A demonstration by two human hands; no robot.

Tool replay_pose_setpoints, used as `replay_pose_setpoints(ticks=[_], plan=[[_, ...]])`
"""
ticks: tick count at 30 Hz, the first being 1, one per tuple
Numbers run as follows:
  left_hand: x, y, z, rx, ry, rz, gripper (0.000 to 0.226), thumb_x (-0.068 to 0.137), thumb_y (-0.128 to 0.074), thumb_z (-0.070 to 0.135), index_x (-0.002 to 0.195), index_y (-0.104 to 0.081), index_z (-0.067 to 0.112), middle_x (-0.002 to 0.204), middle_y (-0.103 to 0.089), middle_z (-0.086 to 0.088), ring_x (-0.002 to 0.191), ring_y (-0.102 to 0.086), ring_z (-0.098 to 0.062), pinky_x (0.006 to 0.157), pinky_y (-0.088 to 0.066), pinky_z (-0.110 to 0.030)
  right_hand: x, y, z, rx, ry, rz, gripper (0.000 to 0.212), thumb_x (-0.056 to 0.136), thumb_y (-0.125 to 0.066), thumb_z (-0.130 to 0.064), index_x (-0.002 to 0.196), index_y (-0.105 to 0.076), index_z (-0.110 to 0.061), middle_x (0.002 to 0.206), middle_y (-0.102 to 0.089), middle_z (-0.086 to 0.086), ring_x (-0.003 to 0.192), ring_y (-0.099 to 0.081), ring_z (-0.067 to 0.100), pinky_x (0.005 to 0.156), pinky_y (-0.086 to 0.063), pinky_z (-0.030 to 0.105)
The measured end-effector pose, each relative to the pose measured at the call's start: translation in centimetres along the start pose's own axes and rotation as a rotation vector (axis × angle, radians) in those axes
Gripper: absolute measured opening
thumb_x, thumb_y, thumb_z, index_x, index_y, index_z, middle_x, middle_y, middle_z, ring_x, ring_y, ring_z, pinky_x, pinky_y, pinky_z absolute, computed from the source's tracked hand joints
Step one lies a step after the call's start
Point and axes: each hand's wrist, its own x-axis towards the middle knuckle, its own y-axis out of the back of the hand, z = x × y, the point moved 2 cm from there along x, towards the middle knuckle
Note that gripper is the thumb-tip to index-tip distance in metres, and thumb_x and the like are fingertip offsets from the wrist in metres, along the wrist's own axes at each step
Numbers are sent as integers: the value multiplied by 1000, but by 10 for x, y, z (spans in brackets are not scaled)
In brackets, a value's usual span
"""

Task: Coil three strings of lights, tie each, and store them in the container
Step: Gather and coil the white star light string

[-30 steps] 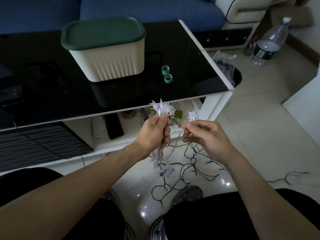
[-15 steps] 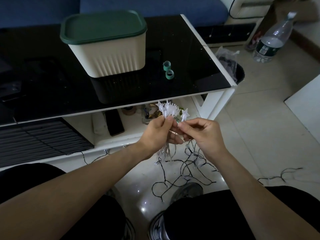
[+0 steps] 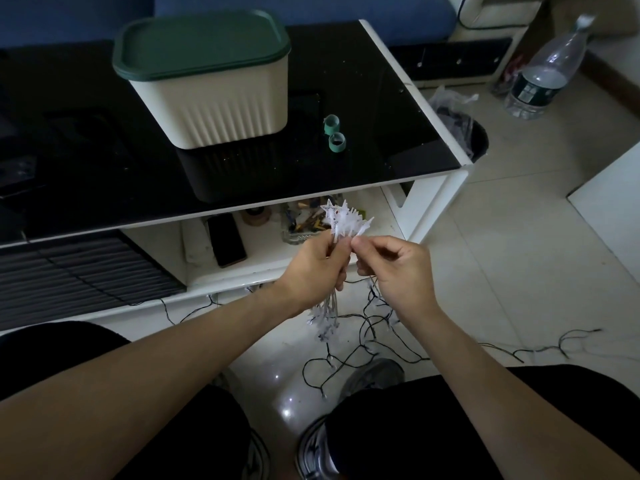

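My left hand (image 3: pixel 317 268) grips a bunch of white star lights (image 3: pixel 344 220), their wire loops hanging down below the fist. My right hand (image 3: pixel 394 268) pinches the same bunch at its top, fingertips touching the left hand's. More of the string, dark wire (image 3: pixel 360 344) with small bulbs, trails in a loose tangle on the floor between my knees. The cream container (image 3: pixel 221 98) with its green lid (image 3: pixel 201 43) shut stands on the black glass table (image 3: pixel 381 98). Two small green tie rolls (image 3: pixel 334 133) lie beside it on the right.
Under the tabletop a white shelf (image 3: pixel 277 258) holds a phone (image 3: pixel 227 239), a tape roll and a glass dish of small items. A water bottle (image 3: pixel 547 71) and a black bin (image 3: pixel 479 140) with a plastic bag stand on the tiled floor at right. Another wire end (image 3: pixel 568 341) lies at far right.
My right hand brought a single star from the right over to the bunch in my left hand, and both hands now meet. The view shifted slightly.
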Motion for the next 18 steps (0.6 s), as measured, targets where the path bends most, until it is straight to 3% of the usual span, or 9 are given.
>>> replay_pose_setpoints(ticks=[4,6,8,11,13,16,18], plan=[[2,7,3,65,-9,144,30,105,-45,27,80,-49,13,63,-50,-7,55,-47,-21,54,-43,-36,1,2,-3,-156,75,-230,29,94,-67,-5,121,-72,-13,112,-70,0,99,-69,11,86,-58,26],[4,10,4,87,-30,193,30,104,-46,30,82,-52,10,67,-49,-13,57,-45,-23,53,-40,-36,3,5,-5,-133,43,-318,37,94,-64,1,127,-69,-14,119,-66,1,104,-67,13,87,-58,27],[4,9,4,101,-46,189,30,104,-46,31,85,-55,9,67,-50,-14,56,-45,-23,52,-39,-36,5,7,-5,-93,15,-293,40,89,-60,12,117,-70,-16,114,-69,1,100,-68,15,80,-59,28],[2,6,5,64,-32,161,32,104,-45,31,91,-58,6,65,-48,-12,55,-45,-22,54,-41,-36,16,16,11,-148,-140,-129,46,77,-54,20,97,-61,-20,102,-67,3,95,-65,18,68,-51,26],[1,5,4,-20,-20,129,34,105,-44,28,90,-56,0,64,-44,-8,55,-43,-21,57,-42,-37,23,25,28,-310,-264,-234,49,76,-56,16,104,-59,-24,107,-63,-1,100,-61,18,71,-48,25],[1,7,3,-88,-9,104,31,106,-42,25,85,-55,6,63,-46,-3,53,-44,-17,58,-47,-35,26,40,61,-695,-387,-558,47,83,-69,-4,124,-62,-27,122,-64,-5,108,-61,14,88,-51,29],[2,9,2,-113,8,114,31,106,-42,26,85,-56,10,61,-49,3,50,-47,-12,58,-48,-32,24,42,73,-846,-339,-629,29,84,-77,-22,112,-70,-26,113,-69,-7,100,-63,12,94,-52,33]])
